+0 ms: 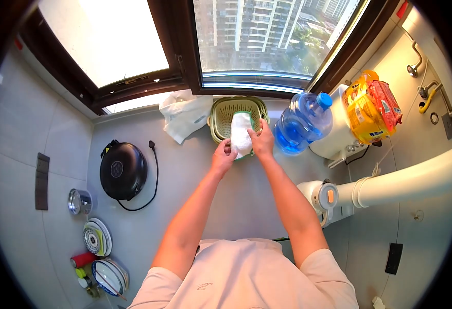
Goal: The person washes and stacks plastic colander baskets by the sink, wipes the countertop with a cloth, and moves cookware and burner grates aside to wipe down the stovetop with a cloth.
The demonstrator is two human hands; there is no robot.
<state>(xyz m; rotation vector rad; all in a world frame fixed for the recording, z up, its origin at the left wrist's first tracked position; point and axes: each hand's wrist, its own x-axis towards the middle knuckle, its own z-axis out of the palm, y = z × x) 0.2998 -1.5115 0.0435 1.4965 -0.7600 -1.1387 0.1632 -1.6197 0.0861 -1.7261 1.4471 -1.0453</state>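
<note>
Between my two hands is a white cloth with green edging (242, 135), bunched lengthwise. My left hand (223, 156) pinches its lower left side, thumb uppermost. On the opposite side, my right hand (262, 140) grips the cloth's right edge with the fingers partly behind it. Just beyond, a pale green basket with a slotted inner strainer (226, 110) stands on the counter, partly hidden by the cloth. A crumpled white plastic bag (185, 116) lies to the left of the basket.
On the right stand a large blue water bottle (300, 123), a white appliance with yellow and red packets (372, 108) on top, and a white kettle (323, 195). Leftward are a black electric pan (123, 171) with its cord, a metal pot (79, 201) and stacked dishes (97, 237).
</note>
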